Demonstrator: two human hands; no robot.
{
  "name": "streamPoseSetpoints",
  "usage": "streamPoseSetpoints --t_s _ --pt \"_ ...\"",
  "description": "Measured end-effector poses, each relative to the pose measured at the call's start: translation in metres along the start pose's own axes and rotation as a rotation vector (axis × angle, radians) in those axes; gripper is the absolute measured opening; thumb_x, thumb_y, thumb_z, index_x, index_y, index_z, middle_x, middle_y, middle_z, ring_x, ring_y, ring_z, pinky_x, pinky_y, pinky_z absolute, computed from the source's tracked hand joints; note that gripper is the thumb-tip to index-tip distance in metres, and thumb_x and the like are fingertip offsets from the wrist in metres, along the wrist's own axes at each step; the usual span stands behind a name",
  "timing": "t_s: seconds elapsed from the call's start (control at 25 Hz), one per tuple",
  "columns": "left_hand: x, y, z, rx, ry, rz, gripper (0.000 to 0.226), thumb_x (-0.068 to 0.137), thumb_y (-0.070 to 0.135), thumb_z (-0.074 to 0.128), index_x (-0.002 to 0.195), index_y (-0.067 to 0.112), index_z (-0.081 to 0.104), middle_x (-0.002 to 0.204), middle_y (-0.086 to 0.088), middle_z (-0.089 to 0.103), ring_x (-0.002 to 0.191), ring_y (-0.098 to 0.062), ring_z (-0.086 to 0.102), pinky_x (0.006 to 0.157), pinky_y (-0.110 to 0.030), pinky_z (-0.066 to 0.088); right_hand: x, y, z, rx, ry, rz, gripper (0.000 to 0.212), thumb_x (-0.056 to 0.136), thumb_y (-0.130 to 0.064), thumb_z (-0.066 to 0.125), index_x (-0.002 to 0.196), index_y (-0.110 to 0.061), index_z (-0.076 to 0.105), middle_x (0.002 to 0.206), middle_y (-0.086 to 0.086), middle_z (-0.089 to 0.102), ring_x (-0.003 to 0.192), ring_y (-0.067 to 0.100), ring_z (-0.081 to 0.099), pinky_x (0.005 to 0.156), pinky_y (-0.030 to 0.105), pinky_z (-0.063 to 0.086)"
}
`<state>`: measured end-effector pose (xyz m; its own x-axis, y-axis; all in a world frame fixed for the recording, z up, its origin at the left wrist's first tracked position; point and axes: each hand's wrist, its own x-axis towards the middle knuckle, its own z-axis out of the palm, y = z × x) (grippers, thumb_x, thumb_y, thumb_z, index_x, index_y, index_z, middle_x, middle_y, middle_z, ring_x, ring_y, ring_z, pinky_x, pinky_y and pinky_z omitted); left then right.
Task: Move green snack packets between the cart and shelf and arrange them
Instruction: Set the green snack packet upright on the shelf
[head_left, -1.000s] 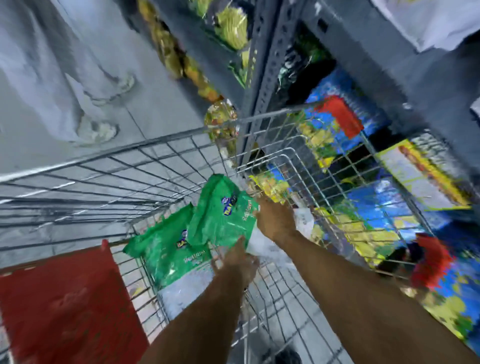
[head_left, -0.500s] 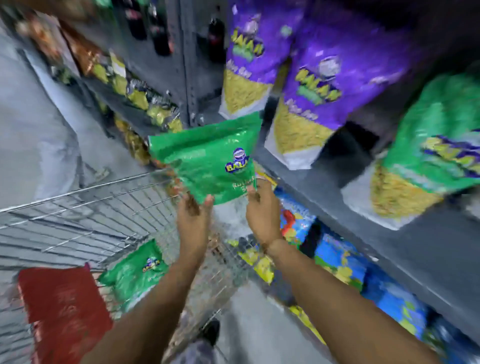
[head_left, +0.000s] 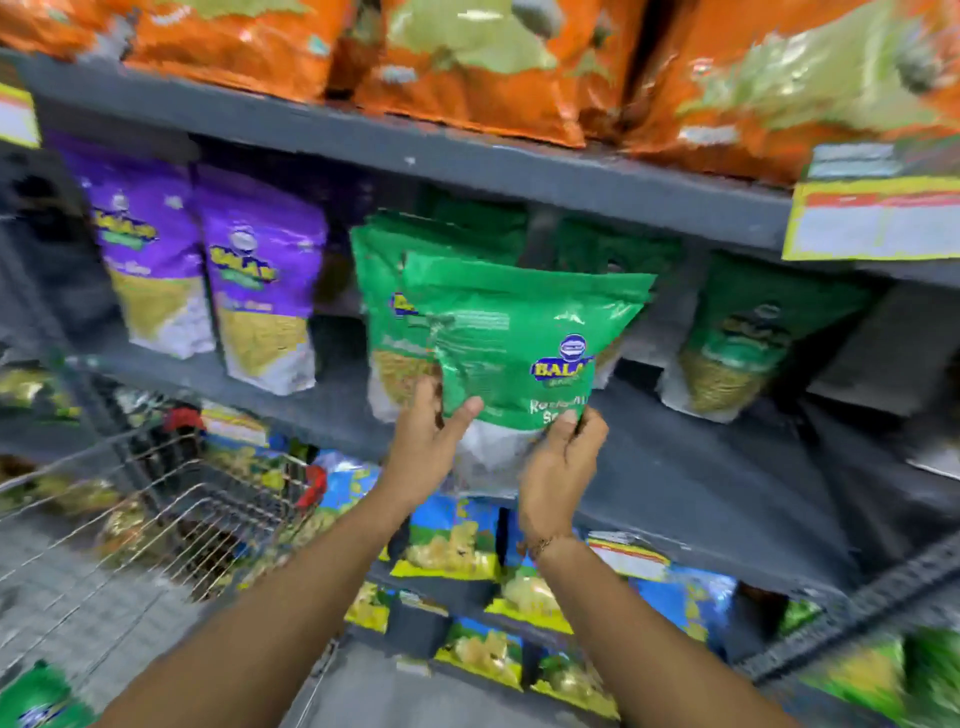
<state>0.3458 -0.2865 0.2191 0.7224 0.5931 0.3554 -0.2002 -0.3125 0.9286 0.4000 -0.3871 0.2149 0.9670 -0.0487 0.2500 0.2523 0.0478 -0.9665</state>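
Dark grey metal shelving fills store aisle, orange bags on top tier, purple and green pouches on middle tier. Wire shopping cart near left. Green foil snack packet upright before middle tier, bottom corners pinched by left hand and right hand.

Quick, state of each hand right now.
Left hand: closed on the green snack packet, lower left edge.
Right hand: closed on the same packet, lower right edge.

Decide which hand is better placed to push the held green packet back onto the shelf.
Left, probably: the left hand is behind the green packet, nearer the shelf stack; the right hand pinches its lower front edge.
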Motion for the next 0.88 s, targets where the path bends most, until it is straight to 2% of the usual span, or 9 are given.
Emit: streamPoseSetpoints --t_s 0.16,0.24,0.32,0.4,0.48,0.6,0.68,0.76,0.88 --pt "0.044 -0.001 0.053 0.093 -0.224 -0.147 0.04 0.091 0.019 0.05 0.126 0.004 0.036 0.123 -0.011 0.053 0.117 -0.022 0.049 0.084 -0.023 0.034 0.058 0.012 -0.025 -0.089 0.068 0.111 0.018 0.095 -0.016 0.038 0.104 -0.004 0.048 0.091 0.01 0.051 0.085 0.023 0.048 0.071 0.031 0.033" --pt "0.059 -0.01 0.065 0.136 -0.271 -0.239 0.053 0.092 0.027 0.047 0.134 0.002 0.027 0.139 -0.015 0.046 0.129 -0.028 0.042 0.099 -0.034 0.036 0.076 0.018 -0.027 -0.118 0.032 0.105 0.02 0.095 -0.014 0.04 0.109 -0.003 0.049 0.092 0.009 0.051 0.084 0.023 0.047 0.067 0.024 0.028" --pt "0.067 -0.018 0.076 0.106 -0.3 -0.363 0.064 0.093 0.036 0.042 0.141 0.003 0.017 0.148 -0.011 0.033 0.139 -0.027 0.029 0.11 -0.035 0.028 0.09 0.028 -0.024 -0.191 0.081 0.155 0.027 0.091 -0.025 0.047 0.114 -0.013 0.053 0.101 0.015 0.055 0.097 0.027 0.051 0.084 0.027 0.037" --pt "0.058 -0.015 0.089 0.037 -0.253 -0.435 0.061 0.094 0.041 0.033 0.143 0.007 0.018 0.152 -0.007 0.028 0.141 -0.022 0.024 0.107 -0.027 0.023 0.097 0.033 -0.012 -0.245 0.206 0.491 0.041 0.089 -0.038 0.047 0.128 -0.026 0.049 0.124 0.022 0.05 0.114 0.033 0.049 0.104 0.04 0.038" --pt "0.044 -0.019 0.101 -0.105 -0.082 -0.476 0.058 0.094 0.044 0.032 0.14 0.008 0.03 0.151 -0.009 0.032 0.14 -0.022 0.028 0.112 -0.031 0.021 0.103 0.032 0.0 0.002 0.202 0.73 0.047 0.089 -0.044 0.04 0.131 -0.022 0.046 0.133 0.02 0.046 0.105 0.03 0.052 0.103 0.044 0.042" --pt "0.034 -0.032 0.1 -0.209 0.109 -0.315 0.042 0.088 0.047 0.039 0.081 0.014 0.064 0.08 -0.013 0.07 0.085 -0.017 0.065 0.087 -0.041 0.046 0.123 0.028 -0.016 0.375 0.144 0.711 0.054 0.093 -0.046 0.034 0.105 -0.002 0.062 0.107 0.026 0.067 0.083 0.029 0.06 0.09 0.044 0.048" --pt "0.041 -0.041 0.093 -0.027 0.082 -0.205 0.03 0.086 0.04 0.053 0.063 0.022 0.044 0.055 0.004 0.049 0.053 0.0 0.048 0.066 -0.035 0.04 0.136 0.033 -0.039 0.47 0.298 0.634 0.05 0.095 -0.044 0.034 0.086 -0.004 0.064 0.085 0.018 0.065 0.073 0.024 0.053 0.081 0.039 0.047" --pt "0.058 -0.043 0.093 0.054 -0.032 -0.201 0.033 0.073 0.038 0.07 0.089 0.02 0.047 0.08 0.005 0.051 0.074 0.002 0.049 0.076 -0.033 0.04 0.126 0.036 -0.05 0.302 0.432 0.536 0.048 0.097 -0.041 0.03 0.09 -0.005 0.062 0.092 0.007 0.059 0.082 0.021 0.05 0.083 0.036 0.042" --pt "0.087 -0.049 0.093 0.072 -0.449 -0.349 0.104 0.055 0.05 0.078 0.139 0.027 0.023 0.132 0.008 0.041 0.124 -0.008 0.039 0.108 -0.032 0.034 0.092 0.034 -0.033 0.374 0.234 0.514 0.052 0.095 -0.046 0.026 0.12 -0.013 0.057 0.125 0.004 0.06 0.114 0.021 0.055 0.106 0.037 0.04"
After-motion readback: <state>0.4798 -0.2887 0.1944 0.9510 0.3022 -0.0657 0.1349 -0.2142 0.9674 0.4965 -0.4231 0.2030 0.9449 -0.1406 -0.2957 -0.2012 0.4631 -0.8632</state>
